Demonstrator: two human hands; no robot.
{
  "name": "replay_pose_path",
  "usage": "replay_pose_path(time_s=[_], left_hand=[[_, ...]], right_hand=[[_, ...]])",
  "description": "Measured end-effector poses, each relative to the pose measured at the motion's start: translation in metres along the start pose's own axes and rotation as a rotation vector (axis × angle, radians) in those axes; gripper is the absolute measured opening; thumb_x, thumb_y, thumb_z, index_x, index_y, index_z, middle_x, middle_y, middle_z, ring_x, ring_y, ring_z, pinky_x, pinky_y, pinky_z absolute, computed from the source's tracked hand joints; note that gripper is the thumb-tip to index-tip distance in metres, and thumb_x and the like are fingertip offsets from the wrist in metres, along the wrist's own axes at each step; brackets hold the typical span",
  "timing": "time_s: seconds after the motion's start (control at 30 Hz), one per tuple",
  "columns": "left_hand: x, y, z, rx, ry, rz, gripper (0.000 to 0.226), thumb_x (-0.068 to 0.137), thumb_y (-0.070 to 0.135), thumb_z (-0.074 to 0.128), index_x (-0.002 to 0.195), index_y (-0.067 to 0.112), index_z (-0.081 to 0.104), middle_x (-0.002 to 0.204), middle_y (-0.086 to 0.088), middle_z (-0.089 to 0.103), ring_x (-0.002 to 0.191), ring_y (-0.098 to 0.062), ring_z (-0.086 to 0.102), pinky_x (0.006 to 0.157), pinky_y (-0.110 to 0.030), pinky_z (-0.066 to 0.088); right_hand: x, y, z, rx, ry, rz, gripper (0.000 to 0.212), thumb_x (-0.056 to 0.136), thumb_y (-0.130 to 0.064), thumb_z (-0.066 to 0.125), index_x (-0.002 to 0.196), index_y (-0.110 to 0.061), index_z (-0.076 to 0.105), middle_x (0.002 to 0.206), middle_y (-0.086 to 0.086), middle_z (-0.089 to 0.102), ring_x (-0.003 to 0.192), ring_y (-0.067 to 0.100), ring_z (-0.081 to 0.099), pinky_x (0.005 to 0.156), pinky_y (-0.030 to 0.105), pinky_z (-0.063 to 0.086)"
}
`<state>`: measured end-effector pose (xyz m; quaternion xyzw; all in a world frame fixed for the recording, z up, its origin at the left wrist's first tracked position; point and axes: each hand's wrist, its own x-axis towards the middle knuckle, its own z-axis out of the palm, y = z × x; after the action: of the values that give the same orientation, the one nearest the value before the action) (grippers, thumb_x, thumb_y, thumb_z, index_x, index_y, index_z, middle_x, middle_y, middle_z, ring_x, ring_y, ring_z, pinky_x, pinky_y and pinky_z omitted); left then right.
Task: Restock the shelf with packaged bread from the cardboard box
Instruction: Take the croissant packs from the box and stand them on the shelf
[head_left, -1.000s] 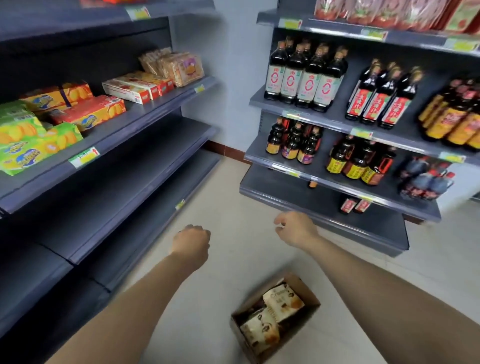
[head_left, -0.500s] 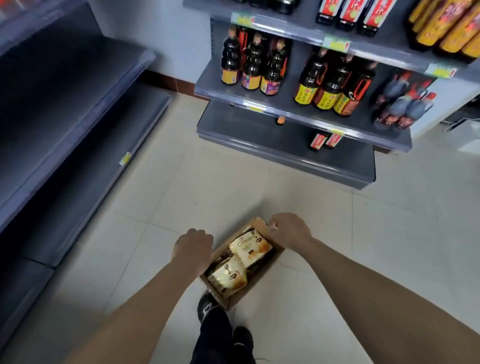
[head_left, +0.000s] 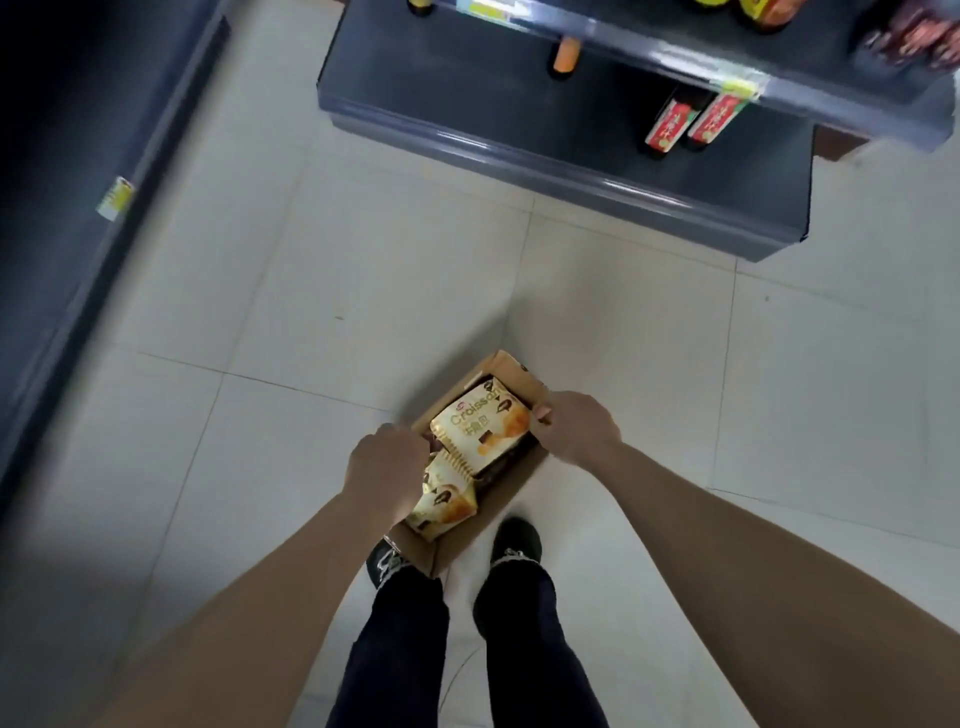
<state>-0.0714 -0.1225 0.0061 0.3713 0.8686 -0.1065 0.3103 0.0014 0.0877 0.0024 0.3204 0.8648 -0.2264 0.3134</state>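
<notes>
An open cardboard box (head_left: 519, 375) sits on the floor tiles just in front of my feet. Two yellow croissant bread packages lie in it: the top package (head_left: 485, 431) and a lower package (head_left: 448, 508) nearer to me. My left hand (head_left: 387, 467) is curled over the box's left side at the packages' left ends; its fingertips are hidden. My right hand (head_left: 579, 427) is at the box's right side, with the thumb pressed on the top package's right edge.
A dark shelf unit (head_left: 78, 218) runs along the left. Ahead stands another unit whose bottom shelf (head_left: 545, 156) holds two red-labelled bottles (head_left: 693, 122). My black shoes (head_left: 514, 540) flank the box's near end. Pale floor tiles lie between the units.
My view has tipped down from the shelves to the floor. Both hands dropped from mid-air to the two sides of the box and now touch the bread packages.
</notes>
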Motion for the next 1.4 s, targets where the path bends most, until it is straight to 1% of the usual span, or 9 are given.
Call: replay_pose_path(time_s=[0.13,0.33,0.43,0.6,0.77,0.9,1.07,1.2,1.4], left_hand=[[0.054,0.015,0.044,0.001,-0.011,0.013,0.018,0.093,0.014,0.052,0.106,0.016,0.064,0.095,-0.001,0.061,0.093,-0.02,0.058,0.072,-0.03,0.053],[0.125,0.028,0.123,-0.042,-0.008,0.011,0.024,0.092,0.024,0.058,0.115,0.021,0.063,0.105,0.001,0.063,0.11,-0.018,0.053,0.08,-0.029,0.049],[0.156,0.029,0.167,-0.071,-0.032,-0.006,0.024,0.091,0.025,0.059,0.114,0.02,0.064,0.108,0.001,0.062,0.109,-0.017,0.053,0.081,-0.029,0.051],[0.192,0.033,0.216,-0.151,-0.12,-0.08,0.023,0.095,0.031,0.051,0.114,0.019,0.058,0.109,-0.003,0.061,0.101,-0.02,0.058,0.08,-0.033,0.052],[0.21,0.043,0.235,-0.646,-0.244,-0.267,0.038,0.088,0.042,0.062,0.112,0.018,0.046,0.108,0.001,0.059,0.096,-0.017,0.059,0.08,-0.034,0.053],[0.208,0.05,0.223,-0.906,-0.24,-0.392,0.046,0.083,0.04,0.07,0.113,0.02,0.042,0.109,0.006,0.054,0.101,-0.016,0.055,0.087,-0.034,0.05],[0.179,0.053,0.184,-1.001,-0.273,-0.408,0.068,0.08,0.042,0.072,0.131,0.018,0.035,0.129,0.0,0.051,0.12,-0.023,0.052,0.098,-0.038,0.046],[0.14,0.048,0.141,-1.015,-0.216,-0.396,0.07,0.074,0.051,0.075,0.122,0.018,0.036,0.121,0.002,0.051,0.114,-0.023,0.054,0.089,-0.035,0.046],[0.075,0.028,0.065,-1.006,-0.093,-0.396,0.057,0.082,0.036,0.073,0.122,0.015,0.038,0.126,0.003,0.05,0.103,-0.017,0.051,0.081,-0.028,0.04]], right_hand=[[0.058,0.024,0.042,-0.065,-0.067,-0.012,0.02,0.094,-0.028,0.047,0.105,-0.024,0.064,0.105,0.001,0.064,0.1,0.023,0.059,0.076,0.028,0.044],[0.141,0.058,0.11,-0.156,-0.131,-0.039,0.02,0.092,-0.021,0.045,0.088,-0.018,0.065,0.09,0.002,0.066,0.088,0.026,0.063,0.076,0.035,0.055],[0.177,0.071,0.142,-0.165,-0.143,-0.051,0.022,0.092,-0.023,0.046,0.093,-0.018,0.068,0.096,0.001,0.067,0.092,0.025,0.063,0.078,0.035,0.055],[0.223,0.089,0.189,0.02,-0.161,0.045,0.04,0.08,-0.042,0.056,0.115,-0.023,0.06,0.117,0.002,0.06,0.101,0.025,0.06,0.088,0.04,0.053],[0.245,0.1,0.212,0.451,-0.215,0.246,0.073,0.078,-0.051,0.068,0.138,-0.019,0.041,0.133,0.004,0.053,0.123,0.027,0.051,0.104,0.047,0.044],[0.245,0.104,0.211,0.388,-0.245,0.335,0.062,0.078,-0.06,0.062,0.122,-0.017,0.056,0.119,0.005,0.062,0.113,0.027,0.057,0.098,0.045,0.048],[0.202,0.102,0.178,0.416,-0.135,0.313,0.039,0.087,-0.048,0.061,0.108,-0.015,0.062,0.104,0.002,0.065,0.1,0.025,0.062,0.092,0.044,0.052],[0.152,0.087,0.14,0.508,-0.068,0.287,0.032,0.084,-0.043,0.067,0.101,-0.017,0.066,0.098,0.0,0.065,0.097,0.025,0.06,0.088,0.04,0.051],[0.079,0.045,0.071,0.542,0.007,0.227,0.03,0.084,-0.038,0.069,0.103,-0.015,0.07,0.095,-0.002,0.066,0.096,0.021,0.061,0.082,0.032,0.048]])
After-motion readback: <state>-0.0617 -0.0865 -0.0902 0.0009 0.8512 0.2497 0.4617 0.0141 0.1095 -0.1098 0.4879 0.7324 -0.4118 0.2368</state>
